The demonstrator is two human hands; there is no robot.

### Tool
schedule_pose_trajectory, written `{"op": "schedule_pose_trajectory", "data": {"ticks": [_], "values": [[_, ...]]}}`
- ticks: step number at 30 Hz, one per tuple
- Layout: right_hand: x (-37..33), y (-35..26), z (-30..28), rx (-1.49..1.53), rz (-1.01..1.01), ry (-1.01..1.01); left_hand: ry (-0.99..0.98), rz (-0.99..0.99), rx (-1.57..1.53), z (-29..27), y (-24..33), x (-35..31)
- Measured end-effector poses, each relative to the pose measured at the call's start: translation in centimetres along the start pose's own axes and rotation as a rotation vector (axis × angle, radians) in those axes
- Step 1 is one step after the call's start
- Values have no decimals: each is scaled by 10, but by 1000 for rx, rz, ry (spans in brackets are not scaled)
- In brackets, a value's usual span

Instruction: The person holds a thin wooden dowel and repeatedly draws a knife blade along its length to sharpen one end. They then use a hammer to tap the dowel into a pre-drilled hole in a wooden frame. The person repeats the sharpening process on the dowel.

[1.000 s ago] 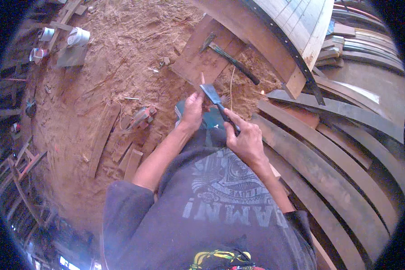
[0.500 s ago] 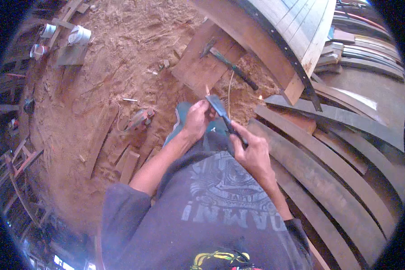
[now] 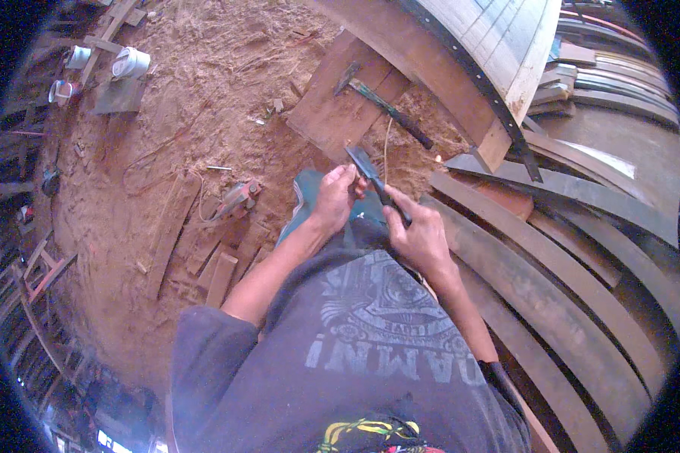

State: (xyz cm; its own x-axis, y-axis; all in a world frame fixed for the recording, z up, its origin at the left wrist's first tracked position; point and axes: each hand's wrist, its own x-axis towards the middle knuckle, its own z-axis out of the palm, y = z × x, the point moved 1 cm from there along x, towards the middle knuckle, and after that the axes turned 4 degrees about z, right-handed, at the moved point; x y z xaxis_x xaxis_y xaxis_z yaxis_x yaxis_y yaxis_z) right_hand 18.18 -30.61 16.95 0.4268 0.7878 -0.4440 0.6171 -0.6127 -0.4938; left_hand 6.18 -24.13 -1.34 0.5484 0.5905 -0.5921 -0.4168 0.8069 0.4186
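My right hand (image 3: 421,232) is closed around the dark handle of a broad-bladed chisel (image 3: 366,167), its blade slanting up and to the left in front of my lap. Close beside the blade, my left hand (image 3: 334,198) is closed in a pinch on a slim pencil-like stick. Only a small pale tip of that stick shows near the blade's end; the fingers and blade hide the rest. Beyond my hands, a hammer (image 3: 394,115) with a dark grip lies across a flat wooden board (image 3: 329,113) on the sawdust-covered ground.
A wooden boat hull (image 3: 446,90) with a dark metal strip rises ahead on the right. Long curved planks (image 3: 536,279) lie along my right side. To the left are a corded power tool (image 3: 236,202) and wood offcuts (image 3: 221,278). White buckets (image 3: 131,62) stand at the far left.
The chisel blade has turned more edge-on and drawn slightly closer to my left fingers. The stick's pale tip shows less than before.
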Motion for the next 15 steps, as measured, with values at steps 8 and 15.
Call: {"op": "schedule_pose_trajectory", "data": {"ticks": [8, 15], "values": [[25, -9, 12, -134, 82, -75, -23, 2, -22, 1, 3, -3], [16, 13, 2, -31, 89, -105, 48, -214, -242, -14, 10, -12]]}}
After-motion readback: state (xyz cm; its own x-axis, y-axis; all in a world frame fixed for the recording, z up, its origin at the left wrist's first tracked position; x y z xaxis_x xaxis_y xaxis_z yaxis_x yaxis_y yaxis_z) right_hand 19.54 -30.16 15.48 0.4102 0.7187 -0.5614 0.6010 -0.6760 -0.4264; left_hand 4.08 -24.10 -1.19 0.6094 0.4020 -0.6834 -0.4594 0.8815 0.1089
